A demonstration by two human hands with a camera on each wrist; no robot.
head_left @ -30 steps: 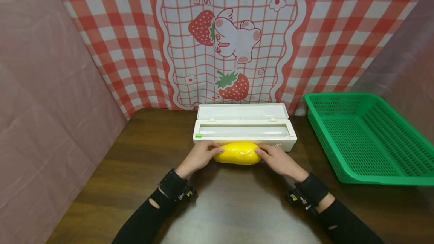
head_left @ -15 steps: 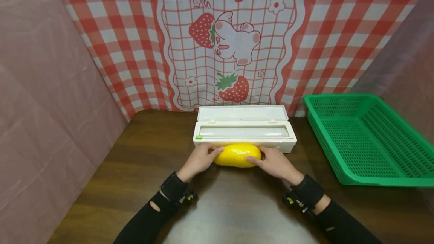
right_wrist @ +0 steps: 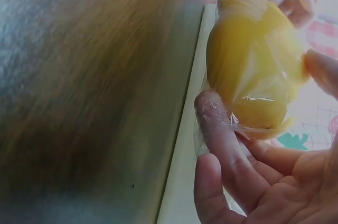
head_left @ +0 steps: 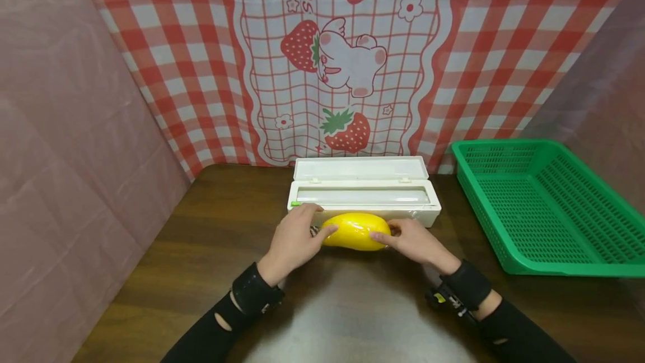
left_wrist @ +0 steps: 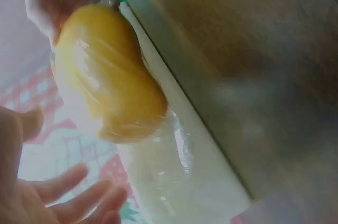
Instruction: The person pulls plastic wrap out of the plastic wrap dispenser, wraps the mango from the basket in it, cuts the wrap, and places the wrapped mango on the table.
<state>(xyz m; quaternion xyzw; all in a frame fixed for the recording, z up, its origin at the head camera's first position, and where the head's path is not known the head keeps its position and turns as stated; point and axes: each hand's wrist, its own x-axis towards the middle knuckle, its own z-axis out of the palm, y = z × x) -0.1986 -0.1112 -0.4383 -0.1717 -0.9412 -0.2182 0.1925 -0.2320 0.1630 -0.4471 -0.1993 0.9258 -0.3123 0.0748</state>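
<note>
A glossy yellow mango-shaped fruit (head_left: 356, 232), wrapped in clear cling film, is held in front of a white cling film dispenser (head_left: 425, 215). My right hand (head_left: 417, 244) grips its right end, thumb on the near side and fingers behind and beneath, pressing on the film. At the other end my left hand (head_left: 294, 242) is spread beside the fruit; the left wrist view shows its fingers (left_wrist: 63, 182) apart from it. Loose film (left_wrist: 182, 145) hangs from that end of the fruit. The dispenser's lid (head_left: 360, 168) is raised, and a green slider (head_left: 295, 203) sits at its left.
To the right stands a green plastic basket (head_left: 519, 262) with slotted walls. The brown wooden table (head_left: 211, 240) extends to a red-and-white checked cloth (head_left: 196, 71) at the back. A pinkish cloth (head_left: 90, 144) hangs along the left side.
My left hand has let go of the fruit's left end and opened, its fingers rising toward the dispenser. The right thumb has shifted onto the fruit's near side.
</note>
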